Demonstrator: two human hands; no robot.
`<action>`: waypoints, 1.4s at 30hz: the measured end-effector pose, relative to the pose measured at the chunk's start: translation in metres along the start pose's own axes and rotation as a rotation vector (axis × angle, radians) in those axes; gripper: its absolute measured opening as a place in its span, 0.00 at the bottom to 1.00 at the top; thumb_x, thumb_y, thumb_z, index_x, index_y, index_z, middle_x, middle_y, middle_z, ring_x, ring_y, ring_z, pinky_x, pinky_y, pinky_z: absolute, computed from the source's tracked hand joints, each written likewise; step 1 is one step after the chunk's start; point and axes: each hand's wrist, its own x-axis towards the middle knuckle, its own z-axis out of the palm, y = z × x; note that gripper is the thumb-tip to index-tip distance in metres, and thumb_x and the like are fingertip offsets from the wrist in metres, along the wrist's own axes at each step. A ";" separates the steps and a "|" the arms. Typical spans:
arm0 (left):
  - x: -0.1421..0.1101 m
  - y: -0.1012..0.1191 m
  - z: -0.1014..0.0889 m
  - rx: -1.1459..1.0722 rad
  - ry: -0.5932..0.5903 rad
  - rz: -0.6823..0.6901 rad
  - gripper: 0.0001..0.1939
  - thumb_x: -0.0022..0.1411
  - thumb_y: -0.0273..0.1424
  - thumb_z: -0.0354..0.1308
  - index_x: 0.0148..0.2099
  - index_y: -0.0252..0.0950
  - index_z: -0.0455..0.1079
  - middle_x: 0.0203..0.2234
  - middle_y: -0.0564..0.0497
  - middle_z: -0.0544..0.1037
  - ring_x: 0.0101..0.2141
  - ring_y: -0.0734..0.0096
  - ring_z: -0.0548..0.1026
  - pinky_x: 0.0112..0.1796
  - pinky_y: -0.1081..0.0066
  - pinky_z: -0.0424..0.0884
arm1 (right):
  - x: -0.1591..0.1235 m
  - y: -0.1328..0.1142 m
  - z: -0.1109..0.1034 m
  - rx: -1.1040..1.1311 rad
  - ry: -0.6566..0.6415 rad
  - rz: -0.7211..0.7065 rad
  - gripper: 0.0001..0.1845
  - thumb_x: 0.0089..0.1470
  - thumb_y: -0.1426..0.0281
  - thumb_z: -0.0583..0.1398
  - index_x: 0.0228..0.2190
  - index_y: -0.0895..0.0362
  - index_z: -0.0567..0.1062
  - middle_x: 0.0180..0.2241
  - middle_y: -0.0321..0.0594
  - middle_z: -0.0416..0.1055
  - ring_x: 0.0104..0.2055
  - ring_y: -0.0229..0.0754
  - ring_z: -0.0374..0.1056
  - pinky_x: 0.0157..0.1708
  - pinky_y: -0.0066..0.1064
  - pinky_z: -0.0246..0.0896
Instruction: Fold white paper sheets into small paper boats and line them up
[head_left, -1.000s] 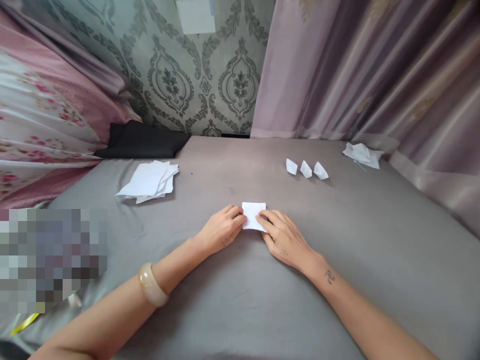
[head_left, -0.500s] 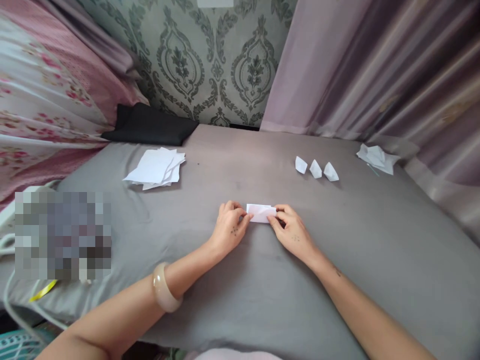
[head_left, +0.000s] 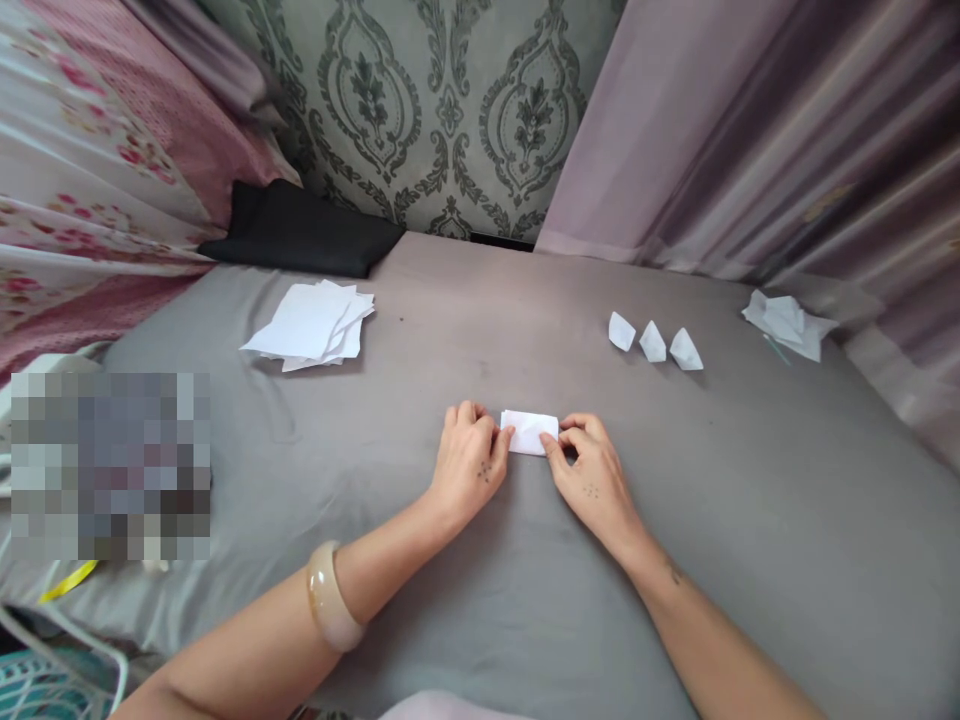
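Observation:
A small folded piece of white paper lies flat between my hands, low over the grey sheet. My left hand pinches its left end, the thumb on top and the fingers curled behind. At the right end, my right hand grips it between thumb and fingers, with the thumb on the front corner. Three folded white paper shapes stand in a row beyond my right hand. Up and to the left of my left hand lies a loose stack of white paper sheets.
Crumpled white paper lies at the far right near the purple curtain. A folded black cloth rests at the back left. White cables and a blurred patch occupy the left edge. Patterned wallpaper is behind the bed.
The view has shifted a little. The folded paper's upper edge now looks more even, its layers lying closer together. Both hands keep hold of its ends.

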 end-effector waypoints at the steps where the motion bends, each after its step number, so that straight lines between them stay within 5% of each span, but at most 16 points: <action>1: 0.000 0.000 0.000 0.001 -0.003 0.002 0.17 0.67 0.35 0.47 0.29 0.34 0.67 0.35 0.43 0.68 0.38 0.61 0.63 0.43 0.59 0.65 | 0.000 0.000 0.000 0.002 0.002 0.001 0.14 0.56 0.63 0.56 0.21 0.55 0.68 0.39 0.46 0.67 0.39 0.45 0.68 0.40 0.38 0.64; 12: 0.003 -0.003 0.003 -0.035 0.006 -0.068 0.13 0.62 0.34 0.55 0.27 0.34 0.67 0.33 0.46 0.67 0.37 0.62 0.63 0.42 0.62 0.65 | 0.001 0.001 0.001 0.013 -0.018 0.045 0.14 0.54 0.62 0.58 0.21 0.56 0.69 0.40 0.43 0.66 0.40 0.43 0.68 0.41 0.36 0.62; 32: 0.005 -0.002 0.002 0.086 -0.032 -0.021 0.15 0.64 0.34 0.51 0.26 0.34 0.66 0.33 0.45 0.67 0.35 0.63 0.62 0.39 0.63 0.64 | 0.003 -0.001 0.002 -0.012 -0.045 0.100 0.15 0.54 0.62 0.58 0.21 0.57 0.69 0.41 0.42 0.66 0.35 0.41 0.68 0.39 0.36 0.63; 42: 0.006 -0.005 0.005 0.146 -0.031 0.013 0.15 0.64 0.36 0.51 0.27 0.34 0.67 0.34 0.45 0.68 0.35 0.63 0.63 0.38 0.64 0.64 | 0.000 0.000 0.002 -0.106 -0.027 0.009 0.12 0.56 0.63 0.57 0.25 0.56 0.67 0.37 0.44 0.64 0.34 0.42 0.65 0.37 0.36 0.64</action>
